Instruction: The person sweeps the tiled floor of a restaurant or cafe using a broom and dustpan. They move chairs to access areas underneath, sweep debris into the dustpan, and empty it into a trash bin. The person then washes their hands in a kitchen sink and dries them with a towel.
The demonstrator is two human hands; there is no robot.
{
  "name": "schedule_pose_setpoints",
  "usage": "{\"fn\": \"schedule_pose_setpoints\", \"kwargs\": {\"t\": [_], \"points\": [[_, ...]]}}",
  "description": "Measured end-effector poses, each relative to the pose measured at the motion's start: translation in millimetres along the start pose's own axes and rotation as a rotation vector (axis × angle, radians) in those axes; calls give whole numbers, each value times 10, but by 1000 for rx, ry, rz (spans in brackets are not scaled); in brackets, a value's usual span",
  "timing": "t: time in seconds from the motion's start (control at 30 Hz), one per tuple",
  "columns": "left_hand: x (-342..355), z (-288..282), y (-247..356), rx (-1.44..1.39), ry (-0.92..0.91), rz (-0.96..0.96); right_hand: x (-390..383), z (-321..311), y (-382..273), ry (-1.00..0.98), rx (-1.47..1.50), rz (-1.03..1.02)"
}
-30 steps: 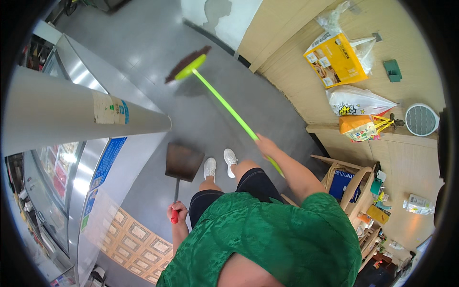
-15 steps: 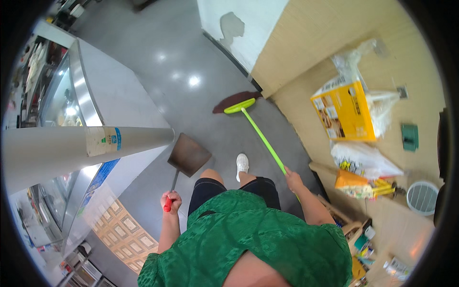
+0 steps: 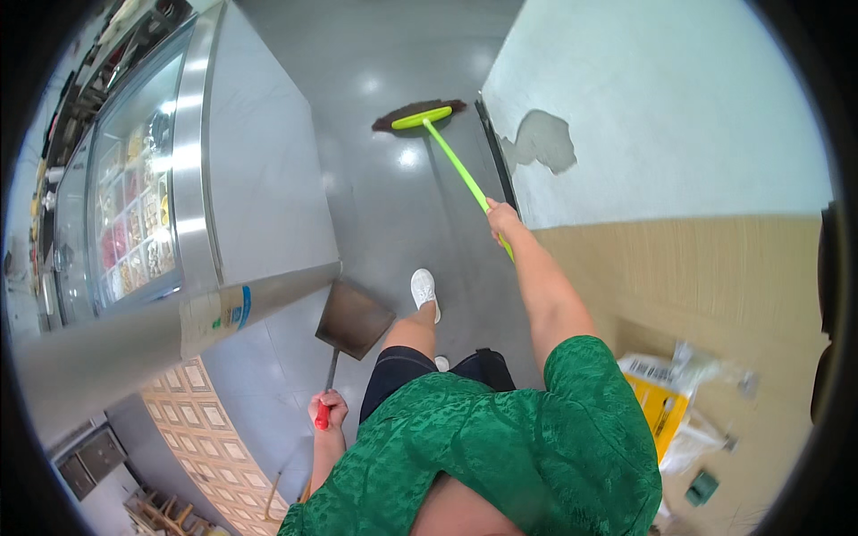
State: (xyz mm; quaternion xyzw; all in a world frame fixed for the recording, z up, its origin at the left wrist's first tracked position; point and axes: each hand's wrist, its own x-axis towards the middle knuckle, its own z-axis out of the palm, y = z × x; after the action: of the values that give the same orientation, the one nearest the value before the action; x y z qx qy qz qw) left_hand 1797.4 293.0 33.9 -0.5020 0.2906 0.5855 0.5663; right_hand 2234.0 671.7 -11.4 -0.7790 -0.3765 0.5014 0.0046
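Observation:
My left hand (image 3: 328, 409) is closed round the red handle of a dustpan (image 3: 355, 319), a flat brown-grey pan on a dark shaft. It hangs low beside my left leg, near the foot of a grey post. With my arm stretched forward, my right hand (image 3: 503, 220) grips the bright green handle of a broom (image 3: 453, 158). The broom's green head, with dark brown bristles, lies on the floor ahead, left of the white wall's corner. Whether the dustpan touches the floor, I cannot tell.
On the left stand a glass-topped display freezer (image 3: 143, 192) and a grey post (image 3: 116, 353). A white wall (image 3: 661, 116) with a peeled patch rises on the right, above a beige surface (image 3: 697, 277). A yellow box (image 3: 657, 413) and plastic bags sit at lower right.
I have stepped forward, past the beige surface toward the wall's corner. My right arm now reaches farther ahead with the broom. The dustpan stays by my left side.

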Motion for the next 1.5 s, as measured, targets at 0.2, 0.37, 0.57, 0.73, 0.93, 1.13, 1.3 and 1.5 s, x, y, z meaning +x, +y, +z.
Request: {"fn": "schedule_pose_setpoints", "kwargs": {"t": [0.2, 0.37, 0.57, 0.73, 0.93, 1.13, 1.3, 1.5], "points": [[-438, 1088, 246, -67, 51, 160, -727, 30, 426, -19, -107, -77], [-425, 1480, 127, -108, 103, 204, -2028, -369, 495, -164, 6, 369], [-335, 1870, -228, -123, 174, 324, 287, -512, 28, -49, -436, -233], [-224, 1878, -256, -139, 149, 362, 1764, -659, -2835, -187, -40, -257], [-20, 1763, -200, -226, 16, 319, 1140, -424, -2542, -165, -61, -328], [98, 1644, -148, -309, 8, 260, -649, -493, -1556, -417, -67, -58], [-111, 1808, -122, -320, 18, 187, -516, 195, -1813, -415, 13, -20], [-217, 1820, -195, -246, -183, 67, 1126, 976, -3325, -167, 77, -357]]}}
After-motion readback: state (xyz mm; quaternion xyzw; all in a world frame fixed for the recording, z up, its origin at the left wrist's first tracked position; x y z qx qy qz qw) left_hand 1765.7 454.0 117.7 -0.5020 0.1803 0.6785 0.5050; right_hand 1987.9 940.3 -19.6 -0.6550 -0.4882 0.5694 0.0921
